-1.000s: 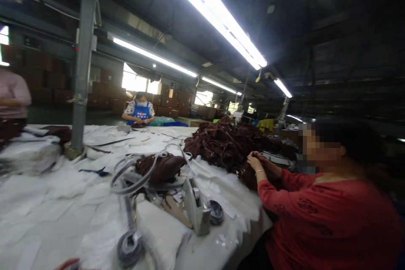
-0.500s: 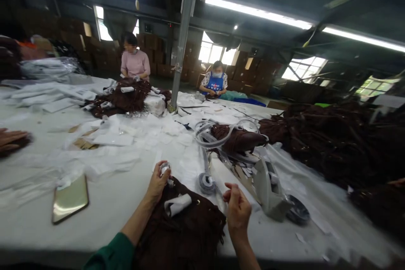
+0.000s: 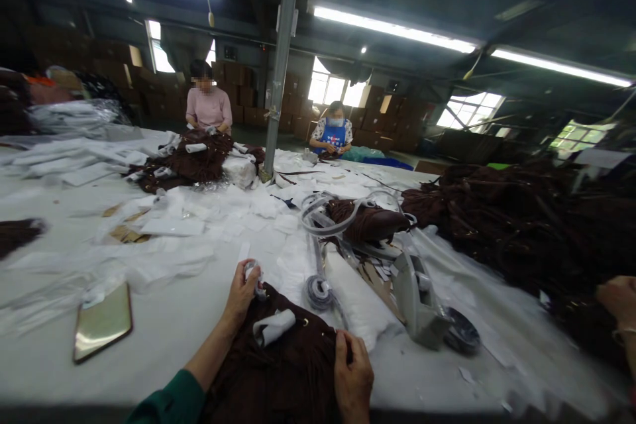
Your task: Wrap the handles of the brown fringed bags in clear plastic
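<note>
A dark brown gathered fabric piece (image 3: 278, 371) with metal eyelets lies at the table's front edge. My left hand (image 3: 244, 286) is closed around a small white wrapped piece at its upper left corner. My right hand (image 3: 352, 371) has its fingers bent together on the right edge of the fabric, thumb side up, gripping that edge. Between my hands, a rolled white wrap (image 3: 274, 327) rests on the fabric, beside the eyelets.
A grey tape dispenser (image 3: 420, 301) and a coiled strip (image 3: 318, 292) are to the right. A phone (image 3: 103, 322) lies left. Brown goods (image 3: 501, 218) are heaped at right, where another person's hand (image 3: 619, 301) shows. Two people work across the table (image 3: 163, 311).
My right hand has come down from above the table onto the fabric's right edge. Another person's hand at far left has gone from view; one at far right shows more.
</note>
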`<state>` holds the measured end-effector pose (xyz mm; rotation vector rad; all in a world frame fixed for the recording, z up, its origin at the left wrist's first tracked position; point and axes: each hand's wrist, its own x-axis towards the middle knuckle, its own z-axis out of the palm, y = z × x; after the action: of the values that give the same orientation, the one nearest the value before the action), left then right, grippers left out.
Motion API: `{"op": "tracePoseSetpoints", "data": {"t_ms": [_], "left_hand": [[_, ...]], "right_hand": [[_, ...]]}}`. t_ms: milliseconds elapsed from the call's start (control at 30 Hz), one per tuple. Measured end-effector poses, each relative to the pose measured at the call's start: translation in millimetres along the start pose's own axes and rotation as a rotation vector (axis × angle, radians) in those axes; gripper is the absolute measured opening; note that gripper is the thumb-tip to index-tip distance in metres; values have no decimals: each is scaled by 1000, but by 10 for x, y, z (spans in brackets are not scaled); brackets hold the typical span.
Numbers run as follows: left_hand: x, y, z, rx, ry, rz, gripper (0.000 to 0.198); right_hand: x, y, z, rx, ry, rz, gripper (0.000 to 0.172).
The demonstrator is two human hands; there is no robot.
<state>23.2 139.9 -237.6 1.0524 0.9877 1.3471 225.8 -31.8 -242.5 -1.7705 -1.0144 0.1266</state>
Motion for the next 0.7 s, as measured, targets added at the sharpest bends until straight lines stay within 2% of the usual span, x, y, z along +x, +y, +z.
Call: {"op": "tracePoseSetpoints", "data": {"t_ms": [67,133,233,300,400,467,600,700], "left_hand": [[-33,102,59,157,-62,79,47],[-70,266,181,441,-158,239,44],[-131,556,466,956,-327,513,35],[-169,691,676,1186,-498,592,29],[-202,701,933,1364,-849,505,32],[-196,598,1042,1430,-962,401,39],[-118,406,1136,1469,-980,310,42],[-50,435,1103,1472,-952,284,33]], "right_hand": [[-2,3,-6,4,10,-10,53],[-10,11,-8,9,19,-28,53],[-19,19,-16,19,32,-57,53],[-22,24,-28,29,35,-69,53],[-28,32,-46,45,21,-77,53],[-33,37,-56,50,15,-74,52],[-40,67,-83,60,13,-72,50],[-32,129,-114,74,22,-66,50]]}}
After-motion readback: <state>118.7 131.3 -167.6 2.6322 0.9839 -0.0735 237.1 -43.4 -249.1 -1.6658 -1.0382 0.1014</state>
